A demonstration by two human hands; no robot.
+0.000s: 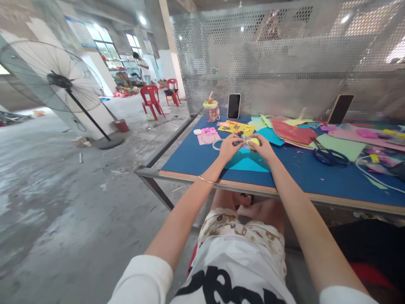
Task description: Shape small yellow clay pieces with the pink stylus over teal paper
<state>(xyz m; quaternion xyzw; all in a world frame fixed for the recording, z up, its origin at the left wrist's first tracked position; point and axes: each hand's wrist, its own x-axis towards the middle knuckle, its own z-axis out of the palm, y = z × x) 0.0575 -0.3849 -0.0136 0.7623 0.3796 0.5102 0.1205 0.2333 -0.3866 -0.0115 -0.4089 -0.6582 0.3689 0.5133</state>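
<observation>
My left hand [230, 147] is above the blue table [190, 158], its fingers pinched on the edge of something clear and thin beside the yellow object. My right hand [263, 147] has its fingers closed round a small yellow object [254, 143]; what it is exactly is too small to tell. Both hands are close together over a bright blue sheet [247, 162]. Left of my left hand lies a white ring [216, 145]. Beyond it a pink sheet [205, 139] carries pink pieces [209, 131], and a yellow sheet [245, 128] bears small orange and dark pieces.
Two phones [234, 106] [341, 109] lean upright at the back, near a decorated cup [210, 110]. Coloured sheets [292, 131] and dark blue-handled scissors [330, 157] lie to the right. A perforated metal screen [268, 63] stands behind. A fan [60, 80], red chairs [152, 100] and a person [144, 67] are at the left.
</observation>
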